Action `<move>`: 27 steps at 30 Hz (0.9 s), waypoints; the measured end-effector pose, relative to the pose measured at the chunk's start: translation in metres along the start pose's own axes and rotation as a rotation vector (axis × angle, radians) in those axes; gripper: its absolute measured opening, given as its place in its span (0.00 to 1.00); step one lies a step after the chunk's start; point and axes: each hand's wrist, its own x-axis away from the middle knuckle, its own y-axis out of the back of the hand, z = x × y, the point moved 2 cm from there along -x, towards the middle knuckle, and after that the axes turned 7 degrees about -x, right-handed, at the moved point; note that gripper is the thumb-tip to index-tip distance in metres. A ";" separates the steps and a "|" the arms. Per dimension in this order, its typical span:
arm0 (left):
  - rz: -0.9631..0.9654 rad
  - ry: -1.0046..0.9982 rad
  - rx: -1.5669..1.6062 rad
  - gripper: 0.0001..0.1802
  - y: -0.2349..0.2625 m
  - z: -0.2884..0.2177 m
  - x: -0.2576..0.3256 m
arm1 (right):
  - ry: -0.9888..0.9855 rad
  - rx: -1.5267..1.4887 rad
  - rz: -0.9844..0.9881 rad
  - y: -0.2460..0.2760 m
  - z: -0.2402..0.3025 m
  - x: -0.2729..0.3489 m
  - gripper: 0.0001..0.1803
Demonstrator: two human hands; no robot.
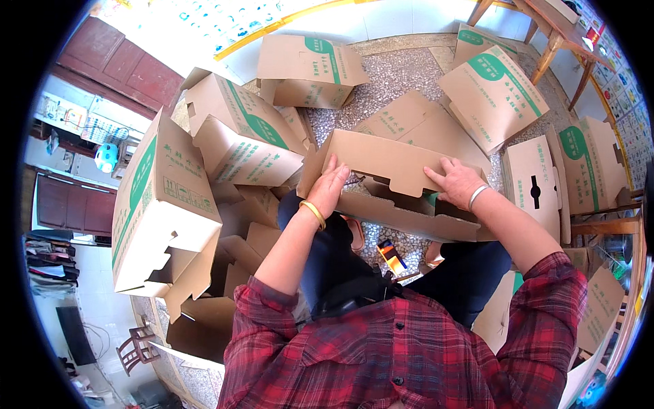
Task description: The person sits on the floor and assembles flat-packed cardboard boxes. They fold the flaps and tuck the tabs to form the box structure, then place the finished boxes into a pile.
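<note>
A brown cardboard box [381, 160] lies open across my knees with its flaps partly folded. My left hand [332, 185] presses on the box's left inner flap, a gold bangle on that wrist. My right hand [455, 180] grips the right side of the upper flap, with a silver bangle on the wrist. Both forearms come out of red plaid sleeves. I sit with dark trousers over a speckled stone floor [402, 75].
Several folded-up cardboard boxes with green printing surround me: a tall one at the left [163, 204], others behind [306, 68] and at the right [494, 95]. Flat cardboard lies at the lower left. A wooden table [552, 31] stands at the far right, a small wooden stool [136, 347] at the lower left.
</note>
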 end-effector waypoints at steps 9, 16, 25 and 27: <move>0.110 0.117 0.142 0.36 0.004 0.015 -0.024 | -0.033 -0.023 0.029 -0.002 -0.006 -0.025 0.38; 0.253 0.208 0.160 0.49 0.012 0.003 -0.023 | -0.096 -1.149 -0.572 0.028 -0.073 0.025 0.17; 0.361 -0.006 0.023 0.50 0.010 -0.001 -0.010 | -0.247 -1.510 -0.737 -0.067 -0.051 0.102 0.29; 0.415 -0.032 0.014 0.48 0.012 -0.003 -0.005 | -0.185 -1.289 -0.738 -0.063 -0.041 0.081 0.31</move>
